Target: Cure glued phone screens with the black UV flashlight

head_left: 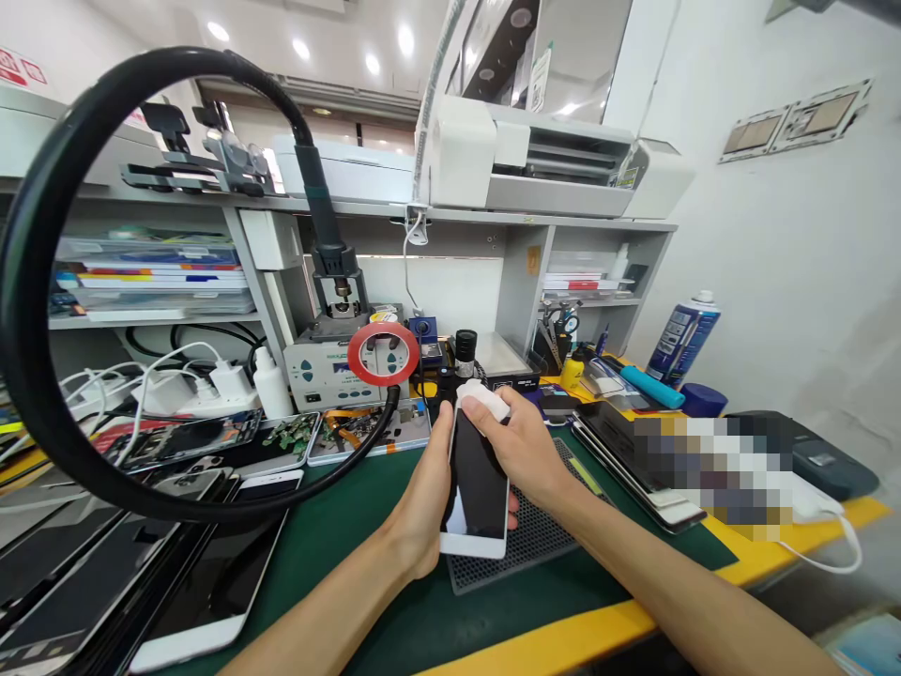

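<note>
A white-framed smartphone (479, 488) with a dark screen is held up over the mat, tilted toward me. My left hand (420, 502) grips its left edge, the thumb along the side and the other fingers hidden behind it. In my right hand (531, 441) a folded white wipe or cloth (484, 398) is pinched and pressed on the top end of the screen. Below the phone lies a grey perforated pad (539, 545) on the green work mat (352, 554).
Several phones and phone screens (211, 554) lie at the left. A black flexible hose (14, 272) loops across the left side, in front of a control box (316, 371). Dark tablets (626, 451), a blue spray can (682, 338) and a pixelated patch are at the right.
</note>
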`<state>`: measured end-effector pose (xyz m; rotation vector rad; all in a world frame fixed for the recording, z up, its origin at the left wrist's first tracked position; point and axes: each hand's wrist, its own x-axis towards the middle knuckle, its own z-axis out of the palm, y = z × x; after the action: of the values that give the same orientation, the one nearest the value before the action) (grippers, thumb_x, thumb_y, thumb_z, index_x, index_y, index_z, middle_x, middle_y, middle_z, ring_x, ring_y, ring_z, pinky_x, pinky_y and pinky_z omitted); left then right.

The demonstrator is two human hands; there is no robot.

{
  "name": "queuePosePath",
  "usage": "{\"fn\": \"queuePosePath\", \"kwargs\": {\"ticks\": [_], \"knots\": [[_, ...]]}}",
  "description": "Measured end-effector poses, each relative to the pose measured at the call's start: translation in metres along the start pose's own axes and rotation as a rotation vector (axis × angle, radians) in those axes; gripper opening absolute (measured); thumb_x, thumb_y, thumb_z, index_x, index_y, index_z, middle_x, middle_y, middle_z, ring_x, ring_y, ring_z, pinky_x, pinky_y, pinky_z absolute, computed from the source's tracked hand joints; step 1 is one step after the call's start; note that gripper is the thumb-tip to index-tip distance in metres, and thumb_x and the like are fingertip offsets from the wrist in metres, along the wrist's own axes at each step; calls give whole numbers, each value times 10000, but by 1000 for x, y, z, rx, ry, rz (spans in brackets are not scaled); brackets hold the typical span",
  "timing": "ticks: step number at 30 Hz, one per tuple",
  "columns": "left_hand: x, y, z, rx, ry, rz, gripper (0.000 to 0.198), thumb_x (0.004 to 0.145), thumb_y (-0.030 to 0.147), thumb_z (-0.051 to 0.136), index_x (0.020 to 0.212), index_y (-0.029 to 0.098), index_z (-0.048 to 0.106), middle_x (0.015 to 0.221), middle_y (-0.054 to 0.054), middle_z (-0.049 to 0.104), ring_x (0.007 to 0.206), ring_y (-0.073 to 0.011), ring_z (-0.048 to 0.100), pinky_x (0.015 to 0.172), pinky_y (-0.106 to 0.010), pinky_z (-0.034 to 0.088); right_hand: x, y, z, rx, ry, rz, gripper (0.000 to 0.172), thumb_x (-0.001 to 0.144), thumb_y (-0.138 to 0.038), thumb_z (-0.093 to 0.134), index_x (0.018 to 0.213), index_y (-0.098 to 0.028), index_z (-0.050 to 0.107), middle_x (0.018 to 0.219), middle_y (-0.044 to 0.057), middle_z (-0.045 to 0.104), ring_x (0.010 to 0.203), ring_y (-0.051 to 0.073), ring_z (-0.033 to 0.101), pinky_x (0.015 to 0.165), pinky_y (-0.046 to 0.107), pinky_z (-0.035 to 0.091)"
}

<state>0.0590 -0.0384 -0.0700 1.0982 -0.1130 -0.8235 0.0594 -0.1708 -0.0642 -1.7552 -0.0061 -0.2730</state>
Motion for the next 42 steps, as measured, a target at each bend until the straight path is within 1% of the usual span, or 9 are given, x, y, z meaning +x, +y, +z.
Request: {"fn": "queuePosePath", "kwargs": {"ticks": [8,11,14,22,28,31,35,38,42], "knots": [[-2,6,0,-77,2,34,782,820,810,434,967,91,704,763,-152,711,651,-245,703,661,-361,596,-3,-11,-6,117,-140,6,537,889,-717,504,949,-183,504,477,-39,513,317,142,488,269,190,315],[-1,6,-2,-114,-31,50,817,822,810,428,952,54,709,787,-169,702,659,-250,698,665,-365,596,-2,-12,-9,120,-150,-9,612,890,-726,491,1130,-167,559,448,-49,468,321,136,481,277,174,315],[0,8,-3,-160,-59,73,786,841,779,445,959,50,716,839,-154,698,671,-234,688,679,-370,599,1,-9,-13,181,-208,-8,678,899,-717,480,1307,-176,498,468,-70,432,344,132,479,310,187,353],[1,15,-10,-186,-45,174,759,858,755,453,1124,89,701,907,-153,719,730,-251,707,731,-410,607,10,-8,-24,218,-314,-46,488,849,-573,669,1069,-149,570,639,-40,493,491,78,504,457,183,424],[6,15,-13,-71,118,226,672,840,684,580,1202,123,658,839,-144,739,672,-259,723,666,-397,612,11,-13,-30,194,-460,71,528,768,-499,785,1099,-141,582,861,25,611,576,74,565,577,233,541],[8,16,-15,-68,159,296,543,839,591,657,1121,128,675,821,-113,740,649,-224,716,620,-324,603,13,-13,-32,132,-517,113,506,723,-451,828,1046,-131,606,812,26,618,673,117,616,611,249,581],[7,21,-17,-79,248,310,498,827,596,668,1011,134,691,808,-94,741,614,-203,701,545,-280,573,14,-8,-33,63,-668,120,498,737,-375,807,1140,-156,612,1028,77,658,893,186,665,601,225,593],[8,24,-18,-82,307,302,518,805,617,678,950,120,688,761,-102,730,578,-204,687,508,-281,556,12,-4,-31,52,-778,121,559,737,-331,798,1232,-182,585,1071,68,644,910,184,655,602,213,584],[11,21,-16,-85,362,302,528,780,628,698,878,109,682,707,-93,706,580,-194,678,528,-272,558,9,-3,-27,69,-735,38,741,691,-233,827,1363,-216,515,1169,60,604,980,158,608,753,233,577]]}}
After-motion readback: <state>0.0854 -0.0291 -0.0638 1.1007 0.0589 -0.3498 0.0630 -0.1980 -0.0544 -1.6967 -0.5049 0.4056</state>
